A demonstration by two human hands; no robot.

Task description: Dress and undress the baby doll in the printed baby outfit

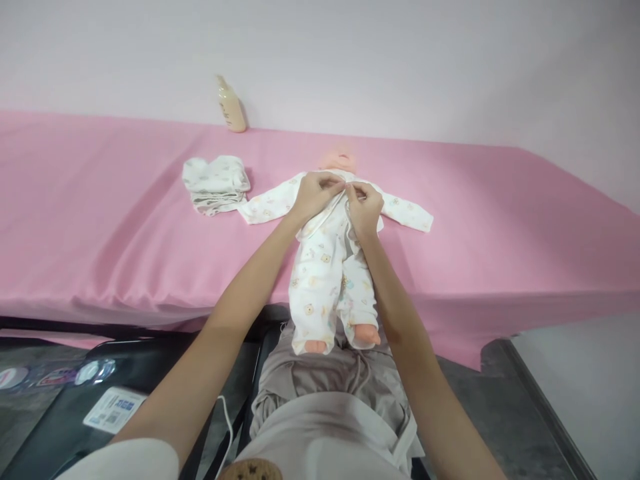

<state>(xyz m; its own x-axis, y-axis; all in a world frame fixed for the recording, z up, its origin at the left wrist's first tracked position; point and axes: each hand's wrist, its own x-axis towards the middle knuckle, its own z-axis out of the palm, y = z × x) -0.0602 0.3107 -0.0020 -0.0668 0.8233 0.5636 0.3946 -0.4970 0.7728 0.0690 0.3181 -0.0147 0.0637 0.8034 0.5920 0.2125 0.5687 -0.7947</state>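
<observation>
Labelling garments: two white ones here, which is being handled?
The printed onesie on the doll: left hand and right hand pinch its front near the neck. The folded white garment lies apart to the left, untouched.

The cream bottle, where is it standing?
In the head view the bottle stands upper left, at the far edge of the pink table by the wall, behind the folded white cloths and left of the doll.

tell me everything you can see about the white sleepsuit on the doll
The sleepsuit is white, soft-looking fabric with small pastel prints, long-sleeved and footless. It is on a doll lying face up on the pink cloth, sleeves spread sideways, legs reaching past the cloth's near edge. Its front looks partly open; the left hand and right hand pinch it at the chest.
</observation>
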